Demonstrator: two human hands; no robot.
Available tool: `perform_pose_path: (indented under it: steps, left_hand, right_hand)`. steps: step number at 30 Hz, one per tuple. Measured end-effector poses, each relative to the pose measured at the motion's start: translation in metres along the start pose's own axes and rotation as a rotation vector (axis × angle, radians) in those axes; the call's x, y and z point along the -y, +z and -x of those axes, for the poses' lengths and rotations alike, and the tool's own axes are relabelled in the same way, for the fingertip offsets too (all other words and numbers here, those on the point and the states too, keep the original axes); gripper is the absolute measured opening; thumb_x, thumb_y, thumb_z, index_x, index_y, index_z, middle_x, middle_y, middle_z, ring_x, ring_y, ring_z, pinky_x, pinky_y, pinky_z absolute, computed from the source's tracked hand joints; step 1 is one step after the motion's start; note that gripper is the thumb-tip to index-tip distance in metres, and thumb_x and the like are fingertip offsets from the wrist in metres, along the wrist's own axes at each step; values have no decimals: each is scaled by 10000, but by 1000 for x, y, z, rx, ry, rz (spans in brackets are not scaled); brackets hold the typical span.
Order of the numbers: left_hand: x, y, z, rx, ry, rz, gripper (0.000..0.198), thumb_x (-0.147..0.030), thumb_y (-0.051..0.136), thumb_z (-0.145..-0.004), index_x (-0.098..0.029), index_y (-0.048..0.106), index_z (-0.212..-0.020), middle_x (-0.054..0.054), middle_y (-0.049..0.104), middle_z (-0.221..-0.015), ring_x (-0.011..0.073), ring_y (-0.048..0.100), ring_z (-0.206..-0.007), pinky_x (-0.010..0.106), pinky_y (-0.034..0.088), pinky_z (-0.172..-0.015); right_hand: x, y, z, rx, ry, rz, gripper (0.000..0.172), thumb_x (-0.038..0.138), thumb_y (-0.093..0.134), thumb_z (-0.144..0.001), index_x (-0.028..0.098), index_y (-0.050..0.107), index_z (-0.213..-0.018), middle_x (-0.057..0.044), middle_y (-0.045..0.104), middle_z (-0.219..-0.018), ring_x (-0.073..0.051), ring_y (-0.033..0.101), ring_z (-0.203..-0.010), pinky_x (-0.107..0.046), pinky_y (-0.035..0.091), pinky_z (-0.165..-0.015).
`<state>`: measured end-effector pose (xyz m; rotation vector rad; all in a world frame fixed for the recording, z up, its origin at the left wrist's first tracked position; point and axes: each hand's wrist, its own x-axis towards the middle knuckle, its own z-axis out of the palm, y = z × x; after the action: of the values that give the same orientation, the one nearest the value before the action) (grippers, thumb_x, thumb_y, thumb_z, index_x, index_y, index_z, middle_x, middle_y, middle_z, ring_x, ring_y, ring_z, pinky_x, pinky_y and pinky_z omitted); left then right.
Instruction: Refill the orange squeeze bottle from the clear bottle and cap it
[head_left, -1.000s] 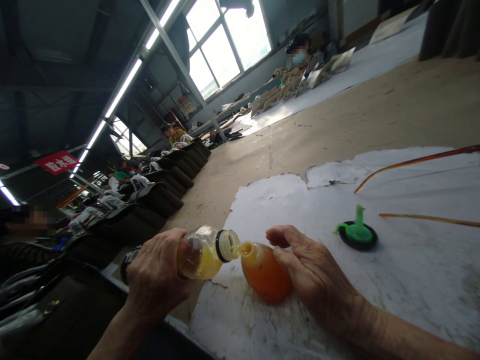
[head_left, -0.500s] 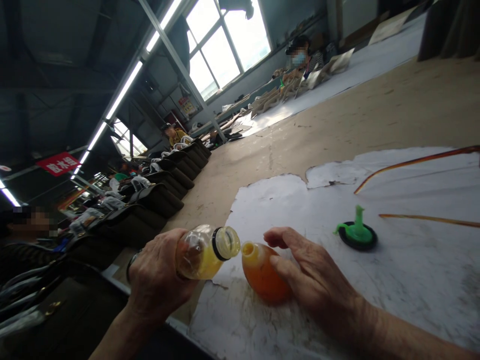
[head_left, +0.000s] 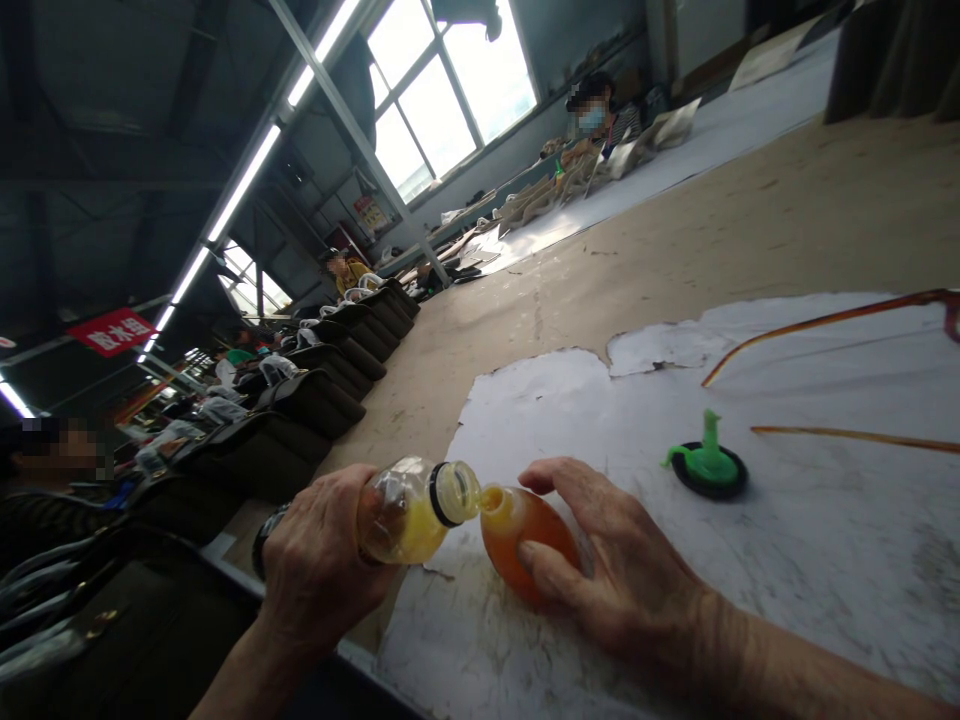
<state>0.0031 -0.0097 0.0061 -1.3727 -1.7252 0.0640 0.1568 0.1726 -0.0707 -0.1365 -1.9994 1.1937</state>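
Note:
My left hand [head_left: 315, 565] is wrapped round a clear plastic bottle [head_left: 409, 510] of yellow liquid, tipped on its side with its open mouth against the neck of a small orange bottle [head_left: 517, 545]. My right hand [head_left: 607, 570] curls round the orange bottle, which stands on white paper [head_left: 787, 560] near the table's front edge. A green nozzle cap [head_left: 706, 462] lies on a black lid to the right, apart from both hands.
Two thin orange strips [head_left: 825, 322] lie on the paper at the right. The brown table [head_left: 675, 250] runs far back, where a masked person [head_left: 596, 112] works among cardboard pieces. Dark sofas [head_left: 315, 395] line the left side, with other people beyond.
The clear bottle's mouth, briefly pulled back, is touching the orange bottle's neck again. My right hand's fingers have closed further round the orange bottle.

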Motion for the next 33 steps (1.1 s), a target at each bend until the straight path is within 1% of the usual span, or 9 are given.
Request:
perform_pose_path:
  steps: [9, 13, 16, 21, 24, 26, 28, 30, 33]
  left_hand:
    - [1, -1, 1, -31, 23, -42, 296, -210, 649, -694, -90, 562, -950, 89, 638, -827, 234, 614, -734, 322, 466, -704]
    - [3, -4, -2, -62, 62, -63, 301, -192, 660, -678, -81, 566, -941, 97, 642, -822, 236, 614, -723, 330, 470, -708]
    - [6, -7, -3, -54, 79, -84, 310, -158, 659, -664, -86, 573, -954, 97, 652, -841, 244, 619, -743, 342, 470, -724]
    - [9, -11, -7, -57, 96, -120, 321, -160, 653, -674, -90, 568, -976, 105, 653, -857, 249, 621, -763, 349, 477, -734]
    - [13, -15, -10, -68, 32, -141, 357, -253, 667, -685, -98, 551, -985, 109, 644, -828, 255, 621, -720, 353, 488, -684]
    - [17, -19, -14, -66, -53, -137, 437, -352, 678, -674, -115, 535, -1012, 110, 639, -831, 270, 621, -700, 363, 488, -631]
    - [20, -23, -20, -63, -139, -122, 492, -425, 653, -682, -145, 513, -1061, 104, 635, -860, 286, 625, -721, 373, 485, -608]
    - [22, -27, -29, -84, -189, -112, 533, -471, 634, -681, -176, 492, -1102, 90, 629, -877, 291, 626, -741, 377, 486, -600]
    - [21, -31, -45, -124, -227, -55, 556, -486, 615, -683, -210, 468, -1141, 76, 622, -926, 287, 625, -784, 383, 497, -635]
  right_hand:
    - [-1, 0, -1, 2, -1, -3, 315, 275, 460, -687, 93, 554, -927, -117, 570, -898, -241, 525, -828, -439, 451, -755]
    - [-1, 1, -1, 0, 0, -6, 310, 283, 459, -696, 91, 554, -921, -118, 570, -891, -239, 526, -823, -437, 451, -752]
    - [-1, 1, 0, -6, 0, -5, 311, 285, 457, -699, 89, 556, -919, -122, 570, -895, -242, 525, -834, -441, 446, -766]
    - [0, 1, 1, 5, 17, 2, 307, 288, 468, -693, 94, 557, -914, -119, 571, -892, -245, 524, -826, -444, 445, -757]
    - [0, 1, 1, 11, 29, 13, 299, 281, 470, -694, 98, 561, -912, -113, 575, -884, -243, 527, -821, -440, 444, -757]
    - [1, 1, 1, 12, 33, 17, 301, 280, 470, -694, 100, 562, -917, -111, 578, -887, -241, 530, -823, -436, 445, -760]
    - [1, 1, 2, 6, 37, 23, 301, 280, 468, -699, 104, 561, -924, -109, 580, -898, -241, 534, -834, -434, 443, -774]
    - [2, 0, 2, 6, 36, 27, 298, 288, 468, -705, 109, 560, -925, -107, 582, -903, -239, 537, -843, -429, 445, -782]
    - [4, -2, 1, 10, 33, 35, 280, 294, 465, -713, 121, 560, -913, -103, 587, -898, -235, 543, -843, -410, 450, -771]
